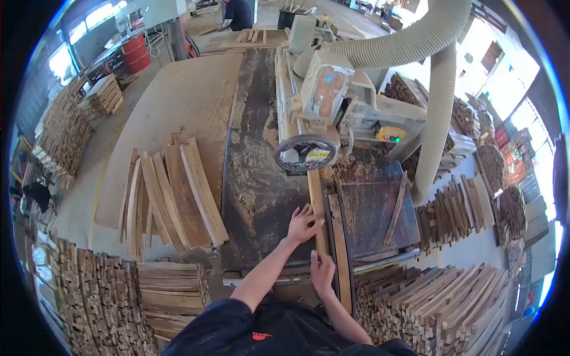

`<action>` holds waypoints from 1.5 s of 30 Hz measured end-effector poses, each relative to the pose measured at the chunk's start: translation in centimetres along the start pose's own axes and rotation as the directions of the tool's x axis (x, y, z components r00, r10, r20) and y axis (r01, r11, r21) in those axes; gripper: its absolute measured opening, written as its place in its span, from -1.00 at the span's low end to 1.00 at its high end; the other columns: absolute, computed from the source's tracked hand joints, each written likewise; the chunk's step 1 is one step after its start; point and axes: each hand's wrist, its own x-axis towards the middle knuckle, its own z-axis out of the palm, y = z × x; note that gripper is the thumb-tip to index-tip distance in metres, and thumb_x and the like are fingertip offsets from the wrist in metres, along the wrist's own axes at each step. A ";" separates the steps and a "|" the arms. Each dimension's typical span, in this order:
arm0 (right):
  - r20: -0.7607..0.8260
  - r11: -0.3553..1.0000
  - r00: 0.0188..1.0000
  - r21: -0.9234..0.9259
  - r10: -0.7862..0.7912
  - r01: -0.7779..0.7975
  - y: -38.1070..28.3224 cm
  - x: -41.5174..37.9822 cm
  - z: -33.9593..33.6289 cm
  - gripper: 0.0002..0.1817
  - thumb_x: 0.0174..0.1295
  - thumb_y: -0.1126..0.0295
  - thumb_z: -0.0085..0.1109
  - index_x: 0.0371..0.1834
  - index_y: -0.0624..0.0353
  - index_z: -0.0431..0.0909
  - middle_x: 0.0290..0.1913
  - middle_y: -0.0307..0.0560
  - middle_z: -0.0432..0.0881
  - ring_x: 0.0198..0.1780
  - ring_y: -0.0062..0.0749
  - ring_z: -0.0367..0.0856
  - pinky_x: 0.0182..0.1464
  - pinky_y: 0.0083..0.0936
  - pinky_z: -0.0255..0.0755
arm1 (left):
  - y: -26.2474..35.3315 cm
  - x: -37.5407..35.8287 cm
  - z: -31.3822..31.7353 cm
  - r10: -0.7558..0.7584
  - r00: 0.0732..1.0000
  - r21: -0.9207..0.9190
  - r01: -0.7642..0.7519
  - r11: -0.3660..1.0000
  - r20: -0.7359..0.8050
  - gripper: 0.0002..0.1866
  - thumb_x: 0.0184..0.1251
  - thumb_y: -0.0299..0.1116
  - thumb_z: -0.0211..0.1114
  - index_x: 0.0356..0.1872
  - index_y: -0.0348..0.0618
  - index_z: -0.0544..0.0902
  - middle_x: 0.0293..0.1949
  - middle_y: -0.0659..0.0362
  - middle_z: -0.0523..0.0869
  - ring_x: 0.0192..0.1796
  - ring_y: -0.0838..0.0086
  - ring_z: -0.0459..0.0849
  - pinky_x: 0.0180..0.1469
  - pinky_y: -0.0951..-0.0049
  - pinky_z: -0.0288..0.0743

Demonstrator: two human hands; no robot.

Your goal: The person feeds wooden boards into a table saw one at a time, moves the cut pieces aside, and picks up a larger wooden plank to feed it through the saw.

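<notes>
A narrow wooden board [319, 202] lies lengthwise on the dark table [246, 234] of a woodworking machine [325, 95], its far end running in beneath the handwheel [305, 153] with the yellow caution label. The left hand [306, 224] rests against the left side of the board, palm down, its fingers spread with gaps between them. The right hand [322, 270] is at the board's near end, its fingers partly bent and close together; whether they pinch the wood or only press on it cannot be told. Just to the right of the board, a long guide rail [340, 249] with a wooden face and dark edges runs nearly parallel to it. Farther right, a thin wooden strip [395, 207] lies at a slant on the table. Sawdust [249, 188] is scattered over the dark surface, mostly left of the board. On the left, loose boards [172, 196] lie fanned over a pale panel [172, 101], their near ends reaching past its edge. A ribbed hose [404, 44] arches from the machine to the right, above a yellow switch box [392, 134] with a green light. Beyond the far end of the table stands another person [238, 15] in dark clothing.
</notes>
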 end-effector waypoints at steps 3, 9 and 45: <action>-0.181 0.579 0.651 -0.665 -0.737 0.471 -0.1 -2.3 1.5 -0.53 0.22 -0.02 0.39 0.04 0.07 0.67 0.48 0.00 0.30 0.49 0.10 0.17 0.46 0.06 0.12 | -1.3 -1.9 -4.0 0.157 0.896 -0.295 -0.030 0.955 0.416 -0.34 0.49 0.22 0.12 0.41 0.02 0.55 0.44 -0.05 0.50 0.59 0.10 0.25 0.62 -0.01 -0.04; -0.111 0.268 0.651 -0.952 -0.751 0.146 -1.7 -3.8 0.9 -0.60 0.20 0.28 0.35 0.13 0.02 0.65 0.35 -0.06 0.47 0.54 0.14 0.13 0.48 0.10 0.07 | -0.7 -2.9 -4.3 0.266 0.894 -0.202 -0.204 0.958 0.360 -0.29 0.49 0.28 0.09 0.40 -0.04 0.54 0.41 -0.02 0.53 0.57 0.11 0.29 0.60 0.00 0.04; -0.494 0.546 0.516 -0.835 -0.700 -0.059 -2.8 -4.5 1.1 -0.19 -0.01 0.07 0.47 0.35 0.17 0.47 0.47 0.13 0.39 0.52 0.19 0.24 0.47 0.11 0.13 | 0.1 -2.2 -5.0 0.309 0.911 -0.269 -0.236 0.934 0.272 -0.38 0.41 0.10 0.29 0.25 -0.22 0.64 0.25 -0.18 0.65 0.50 0.03 0.41 0.49 0.03 0.19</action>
